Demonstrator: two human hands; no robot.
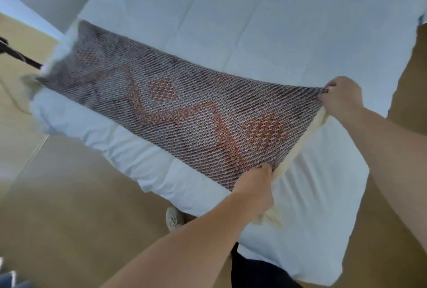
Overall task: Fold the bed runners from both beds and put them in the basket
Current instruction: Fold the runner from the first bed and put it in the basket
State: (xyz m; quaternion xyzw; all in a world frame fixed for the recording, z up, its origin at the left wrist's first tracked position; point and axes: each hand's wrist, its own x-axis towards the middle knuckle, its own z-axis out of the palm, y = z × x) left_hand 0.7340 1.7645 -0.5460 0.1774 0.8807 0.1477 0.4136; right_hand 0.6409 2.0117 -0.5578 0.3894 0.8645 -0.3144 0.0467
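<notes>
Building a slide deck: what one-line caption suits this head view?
Left hand and right hand grip one end of a grey-and-orange woven bed runner stretched across a white-covered bed.

A bed (254,10) in white bedding is filling most of the view under soft, even light. A tan floor (69,195) is spreading around it; a blurred dark cord (23,58) is showing at left.

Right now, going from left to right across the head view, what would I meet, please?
Dark cord → shoe → left hand → right hand; the runner that both hands grip spans most of the width.
</notes>
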